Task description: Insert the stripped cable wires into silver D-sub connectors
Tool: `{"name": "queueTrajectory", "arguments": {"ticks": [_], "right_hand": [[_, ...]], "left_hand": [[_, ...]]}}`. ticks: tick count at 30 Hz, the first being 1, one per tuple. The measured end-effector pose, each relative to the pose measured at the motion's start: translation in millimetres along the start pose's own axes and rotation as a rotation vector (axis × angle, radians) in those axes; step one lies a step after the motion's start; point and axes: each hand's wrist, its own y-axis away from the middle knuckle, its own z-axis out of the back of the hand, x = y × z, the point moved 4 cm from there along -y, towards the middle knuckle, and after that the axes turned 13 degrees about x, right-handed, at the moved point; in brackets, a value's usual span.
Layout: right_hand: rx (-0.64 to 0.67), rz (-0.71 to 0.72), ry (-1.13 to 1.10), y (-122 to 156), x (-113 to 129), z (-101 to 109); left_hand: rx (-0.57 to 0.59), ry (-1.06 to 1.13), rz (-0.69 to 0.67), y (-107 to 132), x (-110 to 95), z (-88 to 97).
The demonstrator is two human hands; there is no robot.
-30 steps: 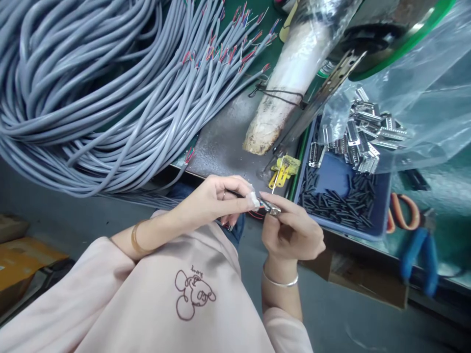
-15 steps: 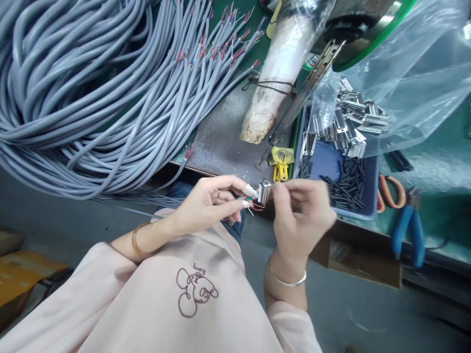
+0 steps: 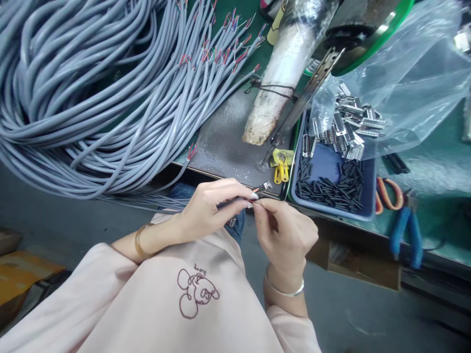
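My left hand (image 3: 217, 203) is closed in a pinch around thin coloured wires, whose cable is mostly hidden by the fingers. A small metal connector (image 3: 263, 187) sticks out past its fingertips, turned edge-on. My right hand (image 3: 289, 230) is closed too, thumb and forefinger pinching a thin red wire (image 3: 251, 200) right beside the left fingertips. Both hands are held above my lap at the bench edge. A blue tray (image 3: 370, 196) to the right holds short black tubes (image 3: 331, 191) and several metal connectors (image 3: 348, 130).
A big bundle of grey cables (image 3: 91, 98) with stripped ends covers the bench's left. A wrapped white cylinder (image 3: 272, 98), a metal arm (image 3: 305, 98) and a yellow clip (image 3: 281, 166) are ahead. Orange-handled pliers (image 3: 392, 192) and blue-handled cutters (image 3: 406, 230) lie at right.
My right hand has left the connector and moved left and down to the wires at the left fingertips. The connector has turned from face-on to edge-on.
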Motion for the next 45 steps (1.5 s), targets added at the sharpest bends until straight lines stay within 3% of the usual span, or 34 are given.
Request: {"name": "queueTrajectory", "arguments": {"ticks": [2,4,8,10,13,17,22,24,26,30,35,38,41,43,45], "right_hand": [[-0.088,0.036,0.03,4,0,-3],[-0.177,0.006,0.01,7,-3,-3],[-0.387,-0.253,-0.209,15,-16,4],[-0.337,-0.344,-0.336,15,-19,3],[-0.095,-0.402,-0.523,11,-19,-7],[-0.047,-0.438,-0.8,8,-20,-14],[0.06,-0.379,-1.093,-1,-21,-15],[0.052,-0.419,-0.988,0,-22,-14],[-0.043,-0.45,-0.734,5,-23,-9],[-0.235,-0.245,-0.267,10,-13,6],[-0.074,0.048,-0.037,2,-2,7],[-0.032,0.049,-0.001,0,-2,6],[-0.056,-0.019,-0.138,5,-6,6],[-0.155,-0.052,-0.284,12,-10,7],[-0.342,-0.099,-0.411,20,-17,9]], "left_hand": [[-0.022,-0.029,-0.066,-2,-4,-0.1],[-0.033,0.039,-0.042,-4,-5,-0.4],[-0.011,0.491,0.244,-6,7,-2.2],[0.012,0.705,0.328,-7,11,-3.1],[0.032,0.814,0.375,-8,14,-2.6],[0.018,0.743,0.369,-8,14,-1.4],[-0.03,0.533,0.258,-9,11,2.9],[-0.049,0.487,0.228,-10,11,3.7],[-0.043,0.476,0.246,-10,13,2.3],[-0.022,0.463,0.315,-9,16,-1.2],[-0.01,0.428,0.324,-8,15,-2.2],[-0.027,0.463,0.341,-9,15,-1.4],[-0.066,0.519,0.366,-9,16,1.4],[-0.07,0.56,0.379,-10,17,2.9],[-0.058,0.6,0.391,-10,19,3.3]]}}
